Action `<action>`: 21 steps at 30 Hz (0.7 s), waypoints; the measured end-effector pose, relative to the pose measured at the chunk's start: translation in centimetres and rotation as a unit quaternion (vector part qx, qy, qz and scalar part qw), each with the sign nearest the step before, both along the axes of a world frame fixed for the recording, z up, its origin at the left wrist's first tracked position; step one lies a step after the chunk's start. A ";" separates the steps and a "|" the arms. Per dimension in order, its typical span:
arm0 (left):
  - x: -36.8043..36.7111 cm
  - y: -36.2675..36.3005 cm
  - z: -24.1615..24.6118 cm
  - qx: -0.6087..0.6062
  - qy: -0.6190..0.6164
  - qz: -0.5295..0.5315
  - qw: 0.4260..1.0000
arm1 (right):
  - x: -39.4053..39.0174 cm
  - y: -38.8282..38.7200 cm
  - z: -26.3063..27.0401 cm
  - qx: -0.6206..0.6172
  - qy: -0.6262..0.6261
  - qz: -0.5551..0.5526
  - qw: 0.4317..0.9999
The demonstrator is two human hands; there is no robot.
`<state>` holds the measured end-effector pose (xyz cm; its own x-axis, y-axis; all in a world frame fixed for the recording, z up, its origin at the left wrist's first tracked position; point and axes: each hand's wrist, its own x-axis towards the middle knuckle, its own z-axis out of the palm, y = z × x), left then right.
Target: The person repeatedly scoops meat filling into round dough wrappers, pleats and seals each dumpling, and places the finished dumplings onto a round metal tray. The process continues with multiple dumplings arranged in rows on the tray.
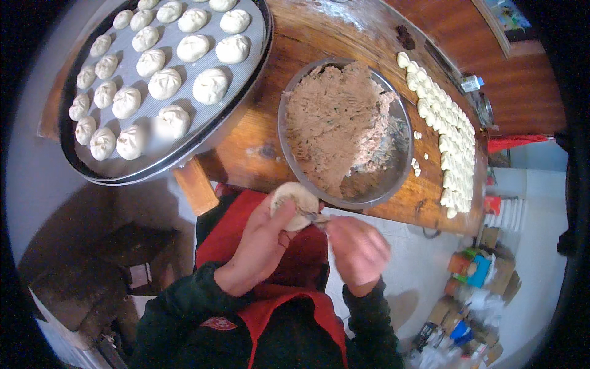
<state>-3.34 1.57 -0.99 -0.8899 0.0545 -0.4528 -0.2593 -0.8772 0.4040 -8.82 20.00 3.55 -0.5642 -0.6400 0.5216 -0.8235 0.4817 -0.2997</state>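
Note:
Cupped in my left hand (260,246) is a round dough wrapper (302,196), with my thumb pressed over its middle and some meat filling on it. My right hand (359,249) grips a small spatula-like tool (319,218), whose tip touches the wrapper's right side; its exact shape is blurred. Just beyond both hands, a wide metal bowl (405,138) on the table holds ground meat filling (327,124) flecked with green. To the upper left, pleated buns (164,84) sit in rows on a mesh-lined round steamer tray (209,131).
Many small dough pieces (449,133) lie in a long band on the right of the wooden table (249,143). A few scraps (416,166) are beside the bowl. A small bottle (471,83) stands at the far edge. Boxes and bags (465,295) crowd the floor at right.

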 end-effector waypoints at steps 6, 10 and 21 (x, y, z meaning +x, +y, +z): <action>-0.8 0.4 1.1 0.004 -0.013 0.039 0.999 | -7.7 1.7 1.4 0.024 0.022 -0.266 0.963; -1.1 1.6 1.4 -0.005 0.003 0.030 1.000 | -8.0 1.4 0.2 0.040 -0.010 -0.255 0.966; -0.6 1.2 1.1 0.055 0.032 0.026 0.998 | -2.0 -0.8 1.8 -0.047 -0.098 -0.162 0.981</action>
<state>-3.91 2.73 0.06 -0.9198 0.0539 -0.3886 -0.1892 -0.9287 0.3190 -10.85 19.24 5.39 -0.8259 -0.3642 0.4303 -0.5531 0.6712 -0.4935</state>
